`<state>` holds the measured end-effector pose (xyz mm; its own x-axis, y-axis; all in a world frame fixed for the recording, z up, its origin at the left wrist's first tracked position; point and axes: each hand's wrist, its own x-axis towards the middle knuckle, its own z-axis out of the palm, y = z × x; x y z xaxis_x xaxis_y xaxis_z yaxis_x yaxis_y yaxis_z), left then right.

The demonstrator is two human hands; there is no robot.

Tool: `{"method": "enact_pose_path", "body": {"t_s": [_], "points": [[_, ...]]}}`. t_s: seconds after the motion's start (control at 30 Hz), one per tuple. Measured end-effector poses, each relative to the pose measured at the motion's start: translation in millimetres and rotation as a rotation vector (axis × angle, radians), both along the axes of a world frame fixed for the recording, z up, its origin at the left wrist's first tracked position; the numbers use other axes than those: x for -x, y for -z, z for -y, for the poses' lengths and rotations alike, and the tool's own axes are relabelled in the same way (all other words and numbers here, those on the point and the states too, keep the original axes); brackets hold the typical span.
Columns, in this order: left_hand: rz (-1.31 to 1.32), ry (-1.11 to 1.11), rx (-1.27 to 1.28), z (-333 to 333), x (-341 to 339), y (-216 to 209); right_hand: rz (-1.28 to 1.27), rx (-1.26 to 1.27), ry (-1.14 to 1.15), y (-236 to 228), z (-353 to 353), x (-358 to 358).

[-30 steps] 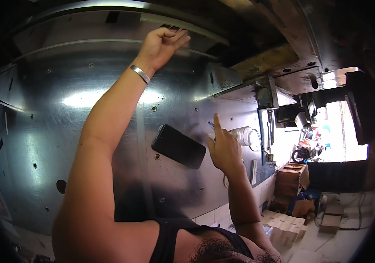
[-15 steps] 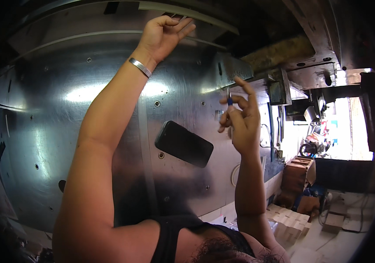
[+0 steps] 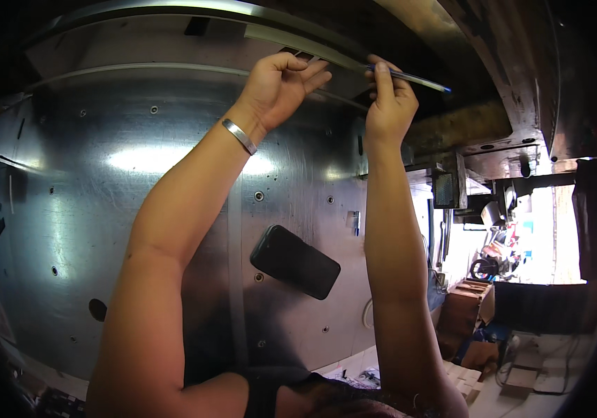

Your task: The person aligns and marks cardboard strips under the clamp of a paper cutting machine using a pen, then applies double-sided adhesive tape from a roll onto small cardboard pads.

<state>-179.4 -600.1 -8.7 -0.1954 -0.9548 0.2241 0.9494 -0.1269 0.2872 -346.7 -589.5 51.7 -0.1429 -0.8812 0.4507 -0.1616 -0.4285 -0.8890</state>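
Observation:
At the far side of a metal table (image 3: 173, 230), my left hand (image 3: 277, 90) reaches out with its thumb and fingers apart. Its fingertips are next to a pale strip (image 3: 284, 38) and some thin light lines beside that strip. I see nothing gripped in it. To its right, my right hand (image 3: 392, 108) pinches a slim pen (image 3: 420, 80) with blue ends, which points right over the dark area under the machine. A black phone (image 3: 295, 262) lies face up and slanted on the table between my forearms.
Heavy machine parts (image 3: 514, 70) overhang the far right. A small shiny piece (image 3: 355, 223) sits beside my right forearm. Bolts dot the metal surface. On the right are a brown carton (image 3: 467, 306), a motorcycle (image 3: 497, 254) and a bright opening.
My right hand has moved forward to the far edge, and the pen now lies lengthwise in its pinch. My left hand stays by the strip. The whole view has shifted slightly.

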Motion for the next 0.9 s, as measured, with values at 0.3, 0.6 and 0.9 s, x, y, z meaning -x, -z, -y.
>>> {"method": "enact_pose_path", "body": {"t_s": [0.3,0.6,0.9], "points": [[-0.029,0.006,-0.007,3.1,1.7,1.3,-0.161,0.157,0.099,12.4,39.3,-4.0],[-0.058,0.031,-0.005,-1.0,0.7,-2.4,-0.293,0.131,0.138,14.8,37.9,-1.7],[-0.046,0.017,0.011,-0.3,-0.6,-2.1,-0.335,0.136,0.171,15.6,36.2,-4.4]]}}
